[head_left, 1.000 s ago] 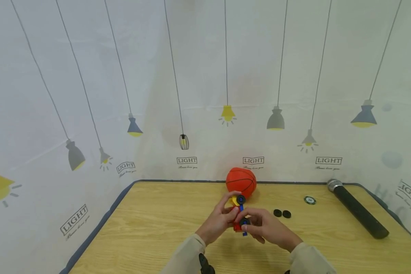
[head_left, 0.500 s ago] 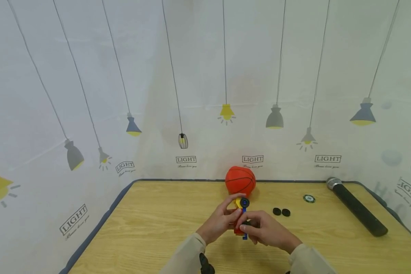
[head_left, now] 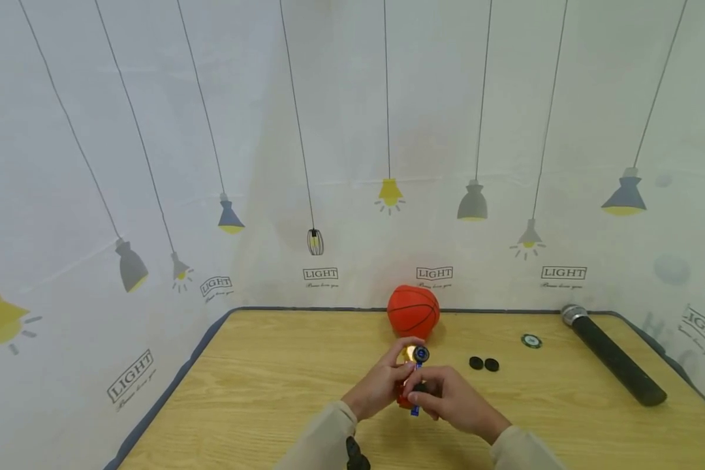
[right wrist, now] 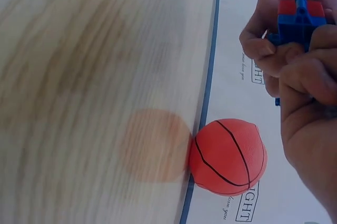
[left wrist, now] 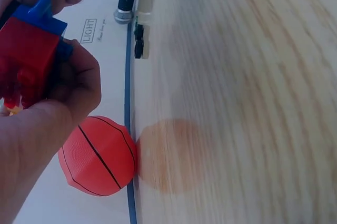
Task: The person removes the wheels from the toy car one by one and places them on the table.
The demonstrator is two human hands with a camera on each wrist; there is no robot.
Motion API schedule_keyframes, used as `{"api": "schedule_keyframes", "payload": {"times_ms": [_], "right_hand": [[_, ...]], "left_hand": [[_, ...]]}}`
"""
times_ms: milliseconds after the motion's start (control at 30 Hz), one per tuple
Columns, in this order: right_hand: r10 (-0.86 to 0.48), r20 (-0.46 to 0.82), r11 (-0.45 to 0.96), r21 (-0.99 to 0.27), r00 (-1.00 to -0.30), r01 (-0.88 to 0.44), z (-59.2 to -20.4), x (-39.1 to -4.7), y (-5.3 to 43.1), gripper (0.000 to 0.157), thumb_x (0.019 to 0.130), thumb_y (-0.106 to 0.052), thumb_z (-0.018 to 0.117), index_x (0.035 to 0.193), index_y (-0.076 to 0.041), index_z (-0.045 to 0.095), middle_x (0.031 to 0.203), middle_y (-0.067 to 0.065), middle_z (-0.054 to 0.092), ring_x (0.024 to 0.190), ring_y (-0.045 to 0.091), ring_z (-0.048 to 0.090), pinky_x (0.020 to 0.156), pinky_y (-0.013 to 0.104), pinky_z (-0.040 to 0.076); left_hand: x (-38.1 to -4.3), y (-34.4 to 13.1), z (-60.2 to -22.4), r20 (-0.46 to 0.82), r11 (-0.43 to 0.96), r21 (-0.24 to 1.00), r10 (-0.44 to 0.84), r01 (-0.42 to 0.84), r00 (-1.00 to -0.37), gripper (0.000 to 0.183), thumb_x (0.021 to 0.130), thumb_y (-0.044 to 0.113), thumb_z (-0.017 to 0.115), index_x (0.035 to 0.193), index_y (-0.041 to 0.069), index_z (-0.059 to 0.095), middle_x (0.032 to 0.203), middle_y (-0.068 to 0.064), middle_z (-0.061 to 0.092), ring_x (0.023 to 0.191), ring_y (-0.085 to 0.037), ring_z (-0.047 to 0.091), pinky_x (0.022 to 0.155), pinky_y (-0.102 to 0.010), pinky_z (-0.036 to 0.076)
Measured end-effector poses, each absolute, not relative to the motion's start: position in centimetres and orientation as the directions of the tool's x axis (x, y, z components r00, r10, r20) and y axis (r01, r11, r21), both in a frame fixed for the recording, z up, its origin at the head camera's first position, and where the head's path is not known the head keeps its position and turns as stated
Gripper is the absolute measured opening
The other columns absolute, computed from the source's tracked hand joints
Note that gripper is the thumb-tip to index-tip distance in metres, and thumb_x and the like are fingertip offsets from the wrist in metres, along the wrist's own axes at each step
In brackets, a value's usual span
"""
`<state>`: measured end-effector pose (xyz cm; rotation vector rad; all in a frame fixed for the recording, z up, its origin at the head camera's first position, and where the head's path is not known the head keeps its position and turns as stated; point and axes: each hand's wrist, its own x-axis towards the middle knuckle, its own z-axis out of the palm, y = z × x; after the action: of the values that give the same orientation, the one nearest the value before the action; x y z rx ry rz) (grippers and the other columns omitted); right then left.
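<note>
The left hand holds a small toy made of red, blue and yellow parts. Its fingers are curled round the toy. The right hand has its fingers bent too, and they pinch the toy at its near right part, by a dark wheel. The toy is up above the tabletop, between the two hands. Another black wheel with a blue middle shows at its far end.

Just past the hands, a red ball with black lines sits at the far edge. To the right of the hands, two little black discs lie side by side. Farther right is a round chip; the mark on it is too small to read. A black microphone lies at the right, with its silver head at the far end.

The white wall sheet has pictures of hanging lamps. Signs in boxes say "LIGHT". Curly writing sits under them, ending in "love you"; its first word is hard to read.
</note>
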<state>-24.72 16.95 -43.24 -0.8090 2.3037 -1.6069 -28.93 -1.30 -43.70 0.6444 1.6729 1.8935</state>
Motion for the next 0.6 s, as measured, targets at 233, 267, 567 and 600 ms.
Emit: {"api": "schedule_keyframes", "payload": {"times_ms": [233, 267, 567, 600], "right_hand": [[-0.527, 0.143, 0.274, -0.905, -0.838, -0.326, -43.8, -25.0, 16.4, 0.014, 0.096, -0.019, 0.067, 0.101, -0.006, 0.068, 0.069, -0.005, 0.054, 0.052, 0.002, 0.046, 0.049, 0.019, 0.042], [-0.52, 0.151, 0.281, -0.899, -0.84, -0.336, -43.9, -25.0, 16.3, 0.013, 0.096, -0.02, 0.067, 0.101, -0.007, 0.068, 0.071, -0.004, 0.055, 0.053, 0.001, 0.046, 0.049, 0.019, 0.042], [-0.497, 0.243, 0.335, -0.832, -0.833, -0.443, -44.7, -24.3, 15.8, 0.01, 0.096, -0.022, 0.067, 0.096, -0.011, 0.068, 0.076, 0.001, 0.064, 0.058, -0.002, 0.048, 0.051, 0.02, 0.044], [-0.494, 0.252, 0.349, -0.819, -0.832, -0.456, -44.6, -24.3, 15.8, 0.009, 0.096, -0.021, 0.067, 0.096, -0.012, 0.068, 0.074, -0.001, 0.063, 0.057, -0.002, 0.047, 0.05, 0.02, 0.044]], "left_hand": [[-28.7, -1.0, -43.7, 0.019, -0.068, 0.997, 0.649, -0.034, -0.761, 0.039, 0.11, 0.011, 0.024, 0.145, 0.023, 0.037, 0.107, -0.004, 0.048, 0.073, -0.012, 0.049, 0.062, -0.022, 0.044], [-28.7, -1.0, -43.8, 0.016, -0.063, 0.998, 0.643, -0.032, -0.766, 0.039, 0.11, 0.011, 0.024, 0.145, 0.024, 0.037, 0.106, -0.005, 0.048, 0.073, -0.012, 0.049, 0.062, -0.022, 0.044], [-28.7, -1.2, -44.6, 0.01, -0.015, 1.0, 0.595, 0.002, -0.804, 0.039, 0.109, 0.011, 0.026, 0.144, 0.022, 0.037, 0.108, -0.005, 0.046, 0.079, -0.014, 0.048, 0.066, -0.023, 0.043], [-28.8, -1.4, -44.7, 0.0, -0.017, 1.0, 0.586, -0.012, -0.81, 0.038, 0.11, 0.012, 0.026, 0.145, 0.022, 0.036, 0.109, -0.007, 0.046, 0.081, -0.015, 0.047, 0.066, -0.024, 0.043]]}}
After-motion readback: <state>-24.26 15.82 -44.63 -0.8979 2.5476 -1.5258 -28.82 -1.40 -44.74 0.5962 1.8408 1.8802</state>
